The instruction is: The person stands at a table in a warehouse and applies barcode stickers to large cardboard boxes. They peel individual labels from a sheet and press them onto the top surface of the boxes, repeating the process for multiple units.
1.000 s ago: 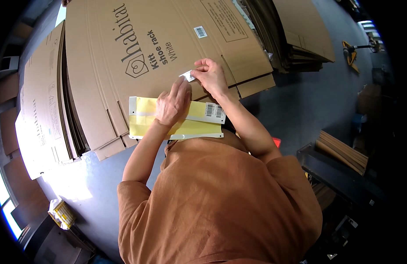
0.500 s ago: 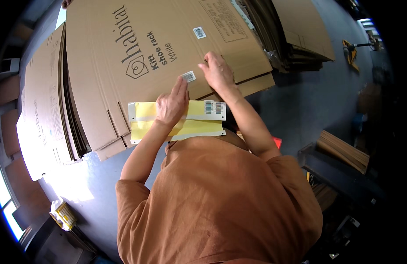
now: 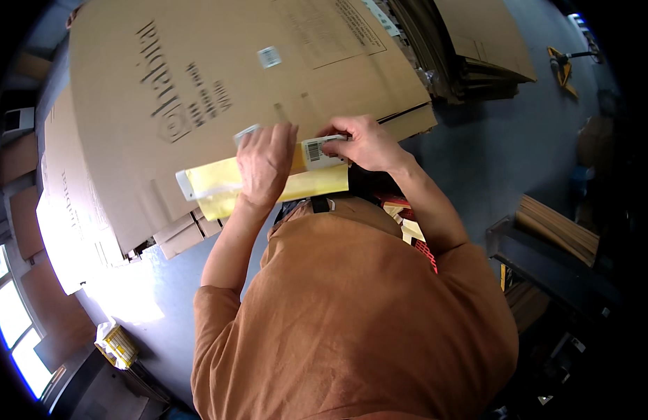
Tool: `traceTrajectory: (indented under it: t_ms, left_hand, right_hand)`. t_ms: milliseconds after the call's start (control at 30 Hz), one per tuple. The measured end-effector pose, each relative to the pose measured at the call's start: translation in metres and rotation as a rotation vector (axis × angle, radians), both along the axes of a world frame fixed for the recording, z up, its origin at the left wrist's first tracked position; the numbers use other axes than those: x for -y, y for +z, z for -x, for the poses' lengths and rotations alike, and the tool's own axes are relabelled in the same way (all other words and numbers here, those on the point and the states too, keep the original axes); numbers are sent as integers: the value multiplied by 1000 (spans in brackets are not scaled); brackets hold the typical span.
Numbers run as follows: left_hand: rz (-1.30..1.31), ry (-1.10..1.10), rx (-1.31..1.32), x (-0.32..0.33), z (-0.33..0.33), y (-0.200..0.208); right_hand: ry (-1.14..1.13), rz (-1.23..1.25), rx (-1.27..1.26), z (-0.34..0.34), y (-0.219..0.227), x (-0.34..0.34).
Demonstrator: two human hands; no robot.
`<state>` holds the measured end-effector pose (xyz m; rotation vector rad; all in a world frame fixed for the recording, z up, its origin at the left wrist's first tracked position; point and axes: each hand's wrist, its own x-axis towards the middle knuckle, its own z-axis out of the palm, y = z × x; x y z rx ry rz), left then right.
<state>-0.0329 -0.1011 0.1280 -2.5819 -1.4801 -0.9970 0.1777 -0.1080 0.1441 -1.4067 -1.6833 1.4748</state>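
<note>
My left hand is closed around a yellow label backing sheet, its fingers bent over the top edge. At the sheet's right end, my right hand pinches the edge beside a white barcode label. The sheet is folded or layered, with a pale end strip on the left. Behind my hands lies a large flattened cardboard carton with dark print. One white barcode sticker sits on its face; a second sticker shows partly behind my left fingers.
More flattened cartons lean at the left, and a dark-edged carton stack stands at the far right. A yellow pallet jack is farther back. Cardboard pieces rest at the right; a yellow-and-white basket stands lower left.
My left hand has lifted from the carton's lower sticker. My right hand has come down to the backing sheet and grips its right end. The printed carton has shifted left in view.
</note>
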Motion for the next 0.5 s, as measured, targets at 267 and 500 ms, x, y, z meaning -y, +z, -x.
traceTrajectory:
  t_ms: [267, 500]
  left_hand:
    - [99, 54, -67, -8, -20, -16]
    - [565, 199, -91, -34, -37, -6]
  right_hand:
    - [27, -651, 129, -3, -17, -14]
    - [166, -995, 470, -14, -21, -30]
